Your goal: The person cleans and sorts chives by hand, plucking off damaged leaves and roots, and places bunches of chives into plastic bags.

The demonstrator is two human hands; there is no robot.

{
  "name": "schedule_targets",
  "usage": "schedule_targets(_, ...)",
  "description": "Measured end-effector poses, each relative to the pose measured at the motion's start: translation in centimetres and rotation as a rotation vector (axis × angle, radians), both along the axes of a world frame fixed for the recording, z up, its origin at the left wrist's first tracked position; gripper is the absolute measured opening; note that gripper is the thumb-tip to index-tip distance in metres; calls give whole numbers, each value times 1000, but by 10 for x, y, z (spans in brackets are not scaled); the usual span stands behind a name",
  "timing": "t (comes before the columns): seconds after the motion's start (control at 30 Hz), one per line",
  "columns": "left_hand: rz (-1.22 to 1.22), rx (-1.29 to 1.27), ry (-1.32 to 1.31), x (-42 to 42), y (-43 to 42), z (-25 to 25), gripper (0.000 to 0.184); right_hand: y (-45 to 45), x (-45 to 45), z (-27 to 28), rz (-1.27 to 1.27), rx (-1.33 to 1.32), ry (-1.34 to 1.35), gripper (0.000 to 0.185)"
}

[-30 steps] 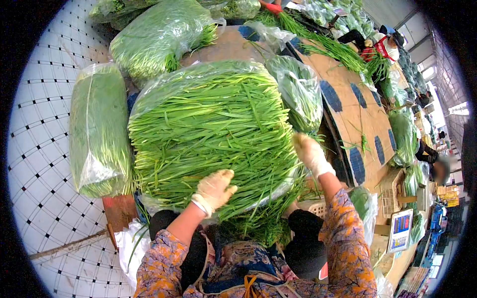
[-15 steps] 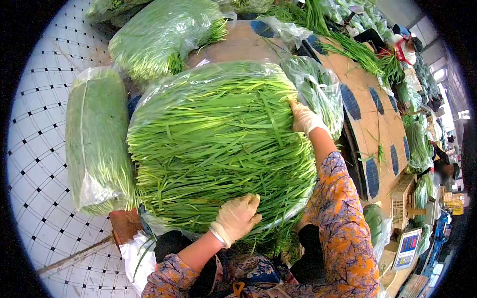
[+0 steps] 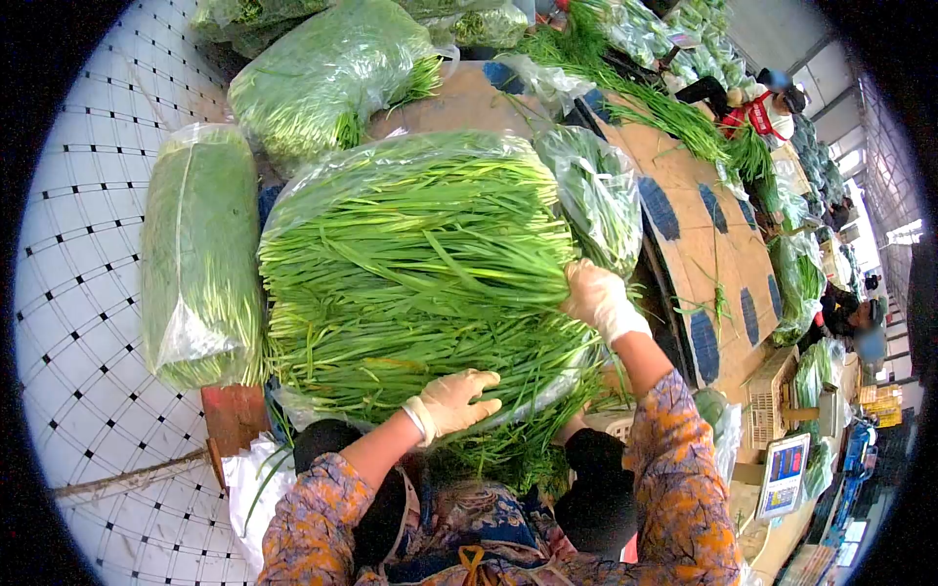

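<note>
A wide pile of garlic chives (image 3: pixel 410 264), long flat green leaves laid crosswise, fills an opened clear plastic bag (image 3: pixel 459 144) in front of me. My right hand (image 3: pixel 598 296), in a pale thin glove, is at the pile's right edge with its fingers closed round some stem ends. My left hand (image 3: pixel 455 402), gloved the same way, is at the near edge with thumb and fingers apart, holding nothing. Loose leaves (image 3: pixel 498 464) hang below the near edge, between my knees.
Filled bags stand at the left (image 3: pixel 200 264), far left (image 3: pixel 332 78) and right (image 3: pixel 591 195). A cardboard-covered table (image 3: pixel 684 234) runs along the right. Beyond are a plastic crate (image 3: pixel 767 400), a scale display (image 3: pixel 784 476) and a person in red (image 3: pixel 757 115).
My right hand has come down the pile's right edge toward me. My left hand's fingers have spread, and it has shifted slightly left. The whole view has shifted a little.
</note>
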State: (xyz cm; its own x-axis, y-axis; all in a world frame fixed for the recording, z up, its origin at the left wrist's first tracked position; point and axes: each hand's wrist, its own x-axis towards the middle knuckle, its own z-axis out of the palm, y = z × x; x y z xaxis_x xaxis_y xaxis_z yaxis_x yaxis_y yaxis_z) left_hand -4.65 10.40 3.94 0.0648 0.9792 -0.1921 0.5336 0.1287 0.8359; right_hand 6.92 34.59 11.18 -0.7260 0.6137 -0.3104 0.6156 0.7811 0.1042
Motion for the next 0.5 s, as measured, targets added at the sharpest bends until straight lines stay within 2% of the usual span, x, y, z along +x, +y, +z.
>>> schedule_targets(0.03, -35, -61, -33, 1, -3, 6, 47, -19, 7, 9, -12, -1, -52, 47)
schedule_targets(0.1, -55, -39, -126, 13, -11, -29, 54, -60, 31, 12, 23, 77, -37, 50)
schedule_targets(0.13, -48, -66, -421, 20, -17, -37, 57, -88, 40, 26, 5, 108, 26, 38)
schedule_targets(0.17, -38, -95, -721, 27, -26, -38, 61, -112, 53, 24, -58, 78, 133, 44)
schedule_targets(0.2, -2, -249, -1090, 32, -33, -31, 61, -132, 65, 14, -89, 72, 133, 49)
schedule_targets(0.23, 76, -289, -1212, 37, -43, -5, 62, -149, 76, -3, -131, -30, 241, 50)
schedule_targets(0.27, 132, -324, -1264, 43, -49, -3, 60, -176, 77, -2, -252, -201, 235, 52)
schedule_targets(0.3, 190, -364, -1315, 51, -56, -3, 57, -198, 84, -18, -208, -274, 332, 54)
schedule_targets(0.37, 426, -206, -1570, 71, -71, -44, 46, -232, 98, -68, 28, -345, 740, 57)
schedule_targets(0.43, 583, -120, -1630, 77, -84, -47, 43, -245, 103, -71, -223, -701, 866, 61)
schedule_targets(0.47, 610, -150, -1663, 77, -89, -48, 44, -242, 113, -67, -269, -651, 780, 56)
schedule_targets(0.5, 658, -155, -1708, 80, -92, -49, 45, -236, 121, -76, -438, -777, 827, 46)
